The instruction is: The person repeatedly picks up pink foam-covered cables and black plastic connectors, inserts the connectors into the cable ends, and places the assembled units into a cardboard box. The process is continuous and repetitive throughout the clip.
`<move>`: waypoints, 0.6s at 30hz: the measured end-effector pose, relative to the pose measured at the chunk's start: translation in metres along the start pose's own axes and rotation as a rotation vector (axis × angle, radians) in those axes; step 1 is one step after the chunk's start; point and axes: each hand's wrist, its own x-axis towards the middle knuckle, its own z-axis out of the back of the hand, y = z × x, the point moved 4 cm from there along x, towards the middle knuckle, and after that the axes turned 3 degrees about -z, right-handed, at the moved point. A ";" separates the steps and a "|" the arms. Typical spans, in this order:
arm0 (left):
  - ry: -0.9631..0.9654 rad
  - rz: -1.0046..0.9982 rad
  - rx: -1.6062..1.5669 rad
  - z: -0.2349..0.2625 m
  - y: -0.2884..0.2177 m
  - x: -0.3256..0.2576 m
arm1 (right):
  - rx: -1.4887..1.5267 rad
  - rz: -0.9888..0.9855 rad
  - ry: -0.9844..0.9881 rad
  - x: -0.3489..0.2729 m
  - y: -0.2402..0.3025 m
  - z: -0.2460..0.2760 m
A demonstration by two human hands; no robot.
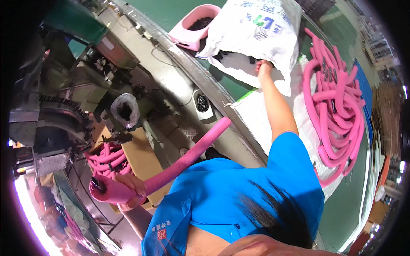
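My left hand (133, 187) is wrapped round a long pink foam tube (188, 160), close to its thicker end. A black piece (99, 183) shows in that end's opening. The tube slants up across my front to a rounded far end. My right arm reaches forward to a white woven sack (260, 32) lying on the green table. At the sack's open mouth, my right hand (264, 67) has its fingers curled in beside small black parts (252, 60). What those fingers hold, if anything, I cannot make out.
Many pink foam tubes (337, 98) lie heaped on the table (341, 213) at the right. A pink tub (188, 25) of black parts stands left of the sack. At the left are a machine (64, 119) and a cardboard box (143, 155) with pink tubes. A white container (203, 102) sits lower down.
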 end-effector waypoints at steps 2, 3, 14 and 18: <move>-0.028 0.011 0.091 0.007 -0.006 -0.011 | -0.467 0.427 -0.157 0.045 0.011 0.016; -0.079 0.029 0.164 0.007 -0.008 -0.022 | -0.828 0.425 -0.046 0.033 0.005 -0.011; -0.179 0.551 0.858 -0.020 0.023 0.019 | -1.808 0.157 0.324 -0.041 0.050 -0.023; -0.038 0.417 0.890 -0.034 0.044 0.035 | -0.594 -0.306 0.717 -0.100 0.051 -0.005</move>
